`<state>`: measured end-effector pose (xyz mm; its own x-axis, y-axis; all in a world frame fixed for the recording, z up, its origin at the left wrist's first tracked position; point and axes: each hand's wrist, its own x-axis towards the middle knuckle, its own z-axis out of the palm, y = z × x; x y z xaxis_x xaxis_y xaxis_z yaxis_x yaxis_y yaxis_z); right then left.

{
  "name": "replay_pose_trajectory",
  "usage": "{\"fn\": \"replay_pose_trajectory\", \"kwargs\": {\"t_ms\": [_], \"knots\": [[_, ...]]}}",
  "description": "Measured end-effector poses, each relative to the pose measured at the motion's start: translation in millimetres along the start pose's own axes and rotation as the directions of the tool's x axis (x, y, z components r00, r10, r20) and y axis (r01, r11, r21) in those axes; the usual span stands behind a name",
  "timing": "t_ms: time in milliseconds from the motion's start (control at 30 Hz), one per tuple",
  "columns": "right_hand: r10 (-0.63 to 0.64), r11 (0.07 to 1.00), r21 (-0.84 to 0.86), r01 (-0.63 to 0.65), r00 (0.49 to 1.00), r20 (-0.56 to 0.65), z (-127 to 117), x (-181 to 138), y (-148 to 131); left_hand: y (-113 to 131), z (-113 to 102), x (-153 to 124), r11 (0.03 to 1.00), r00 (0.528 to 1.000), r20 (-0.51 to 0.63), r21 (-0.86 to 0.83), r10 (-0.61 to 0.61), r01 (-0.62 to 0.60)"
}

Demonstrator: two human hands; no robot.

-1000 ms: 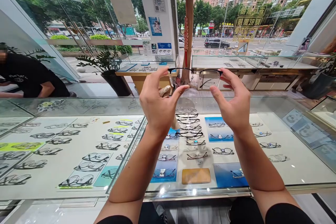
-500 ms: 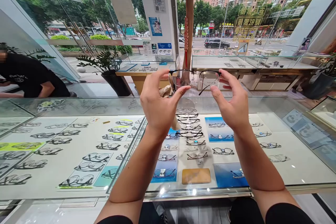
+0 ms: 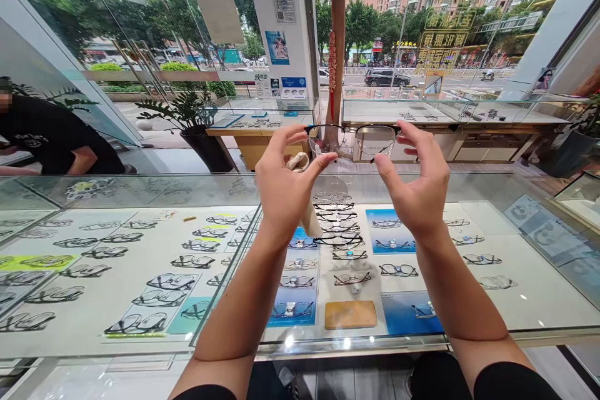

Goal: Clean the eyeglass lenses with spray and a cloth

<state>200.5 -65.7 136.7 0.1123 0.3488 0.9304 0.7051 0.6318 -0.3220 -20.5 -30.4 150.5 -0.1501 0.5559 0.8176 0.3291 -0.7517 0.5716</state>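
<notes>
A pair of eyeglasses (image 3: 375, 139) with a dark upper rim and clear lenses is held up above the glass counter, lenses facing across the shop. My left hand (image 3: 285, 194) grips its left end between the thumb and fingers. A pale beige cloth (image 3: 310, 220) is also tucked in that hand and hangs below the palm. At the right end of the frame, the fingers of my right hand (image 3: 418, 187) hold the rim corner, with the thumb lower, near the lens. The temples are mostly hidden by the hands.
Below lies a glass display counter (image 3: 403, 342) with rows of eyeglasses inside. An orange-brown case (image 3: 350, 314) lies near its front. A person in black (image 3: 65, 131) leans at the left. Beyond stand a potted plant (image 3: 206, 144), a wooden post (image 3: 338, 44) and more display cases.
Both hands have shifted slightly right with the eyeglasses, which have turned a little. The temple seen below the right lens earlier no longer shows there. The cloth hangs slightly lower.
</notes>
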Motion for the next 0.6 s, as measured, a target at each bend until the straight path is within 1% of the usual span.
{"fn": "replay_pose_trajectory", "kwargs": {"t_ms": [133,333,500,600], "knots": [[-0.035,0.998,-0.045,0.034,0.999,-0.027,-0.4,1.1,-5.0,-8.3,1.7,2.8,1.0,0.999,0.043,-0.014,-0.009,0.009],[-0.045,0.999,-0.031,0.043,0.998,-0.038,-1.7,0.9,-5.6,-11.3,2.4,2.0,0.999,0.998,0.039,0.013,0.047,-0.047],[0.002,0.998,0.059,-0.001,1.0,-0.025,1.1,0.6,-2.9,-5.8,4.8,-0.7,0.989,0.991,-0.039,0.074,0.131,-0.128],[0.025,0.993,0.115,-0.023,1.0,-0.016,3.7,-0.1,-2.0,-5.3,7.2,-3.1,0.985,0.983,-0.099,0.086,0.157,-0.149]]}}
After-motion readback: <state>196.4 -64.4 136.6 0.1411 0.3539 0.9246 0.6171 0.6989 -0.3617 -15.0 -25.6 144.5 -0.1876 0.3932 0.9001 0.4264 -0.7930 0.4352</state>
